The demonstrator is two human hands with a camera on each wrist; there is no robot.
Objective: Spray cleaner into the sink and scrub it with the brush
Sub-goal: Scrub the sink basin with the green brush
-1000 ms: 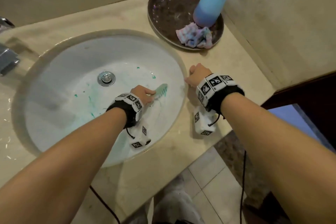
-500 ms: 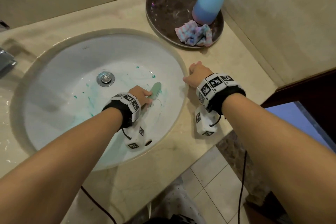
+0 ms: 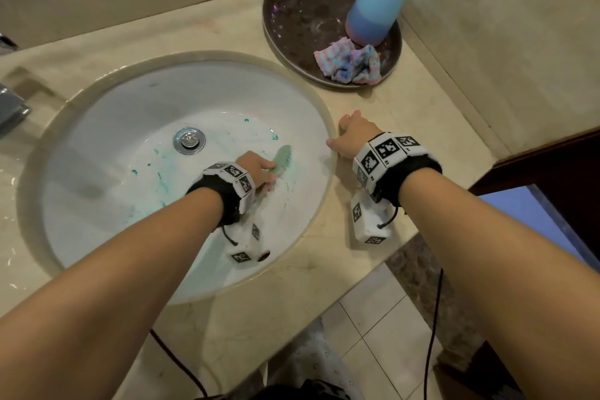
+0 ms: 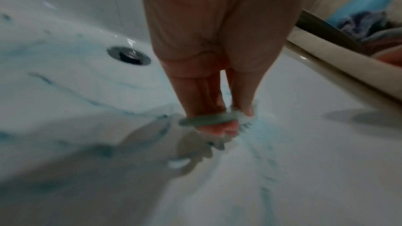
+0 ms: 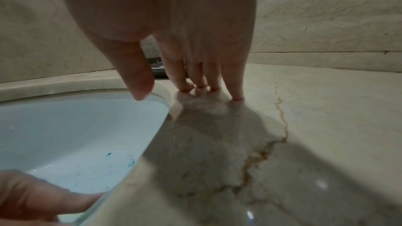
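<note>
Pale green plastic is what we see first: the brush (image 3: 281,159) lies low in the white sink (image 3: 107,127), right of the drain (image 3: 189,140), its long axis running from our left hand (image 3: 256,169) up and slightly right toward the basin's right wall, head end pointing away from us. Our left fingers (image 4: 245,102) are curled round the handle, thumb on one side, the rest on the other; in the left wrist view the bristles face down onto the porcelain, w/ blue-green cleaner smears around them, though that pic is blurred. Similar smears streak the basin floor left of the hand & near the drain. Our right hand (image 3: 352,136) rests on the beige stone counter (image 3: 406,114), just beside the sink rim: fingertips (image 5: 236,95) pressed down on the stone, fingers fairly straight, thumb hanging over the basin edge, holding nothing. Far right at the back corner, a dark round tray (image 3: 292,19) carries the blue spray bottle (image 3: 376,6), upright, w/ a crumpled pastel cloth (image 3: 347,63) touching its base. A chrome faucet (image 3: 11,107) shows partly at the left edge.
</note>
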